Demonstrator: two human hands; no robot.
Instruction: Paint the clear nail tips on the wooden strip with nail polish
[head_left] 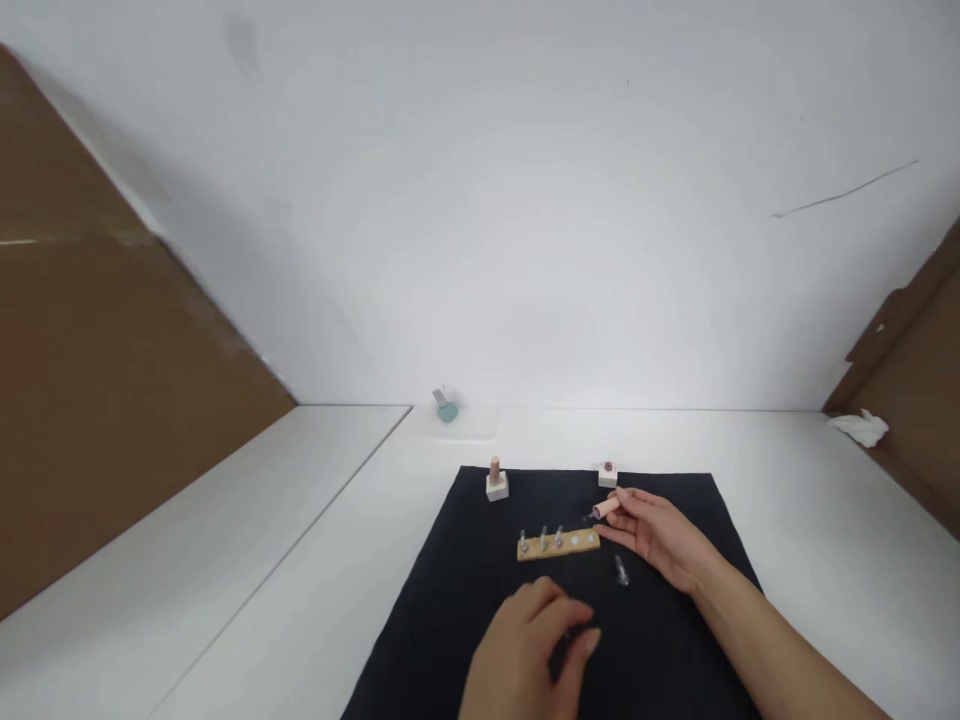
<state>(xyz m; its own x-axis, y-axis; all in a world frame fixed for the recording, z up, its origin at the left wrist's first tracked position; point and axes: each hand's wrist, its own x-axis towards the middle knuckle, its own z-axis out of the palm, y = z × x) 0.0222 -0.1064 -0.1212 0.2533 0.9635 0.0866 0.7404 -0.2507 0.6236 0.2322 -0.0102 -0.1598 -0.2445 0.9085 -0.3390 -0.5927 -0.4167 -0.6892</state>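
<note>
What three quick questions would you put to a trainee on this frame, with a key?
1. True or false: the right hand holds a peach-coloured cylinder over the black cloth.
2. What stands on the wooden strip? A) a crumpled tissue B) three small clear vials C) a teal bottle
3. How many white blocks stand near the cloth's far edge?

Key: 1 true; 2 B; 3 two.

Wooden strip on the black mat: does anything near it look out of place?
A small clear vial lies loose on the black mat beside the wooden strip, while three similar pieces stand upright on it.
</note>
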